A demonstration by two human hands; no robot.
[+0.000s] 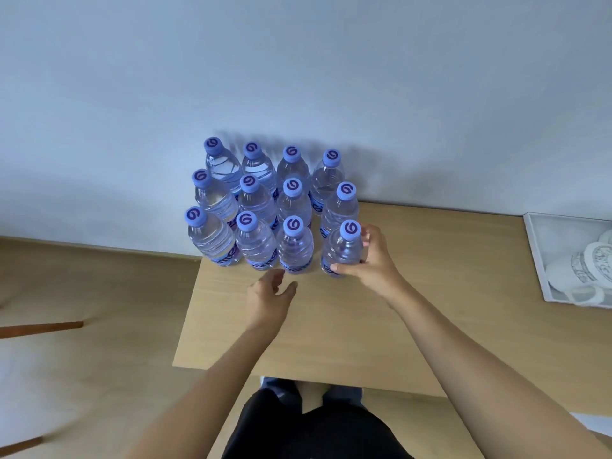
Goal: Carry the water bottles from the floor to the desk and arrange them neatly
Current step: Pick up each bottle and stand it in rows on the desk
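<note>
While the right hand (pixel 371 260) grips the front-right bottle (pixel 342 250) on the desk (pixel 331 326), left hand (pixel 270 298) hovers loosely open — a nudge could topple the neighbouring bottles (pixel 258 207).

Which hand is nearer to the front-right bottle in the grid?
Right. The right hand grips the front-right bottle, fingers and thumb wrapped round its body. The left hand hangs loosely open over the desk, nearer the next bottle along.
</note>
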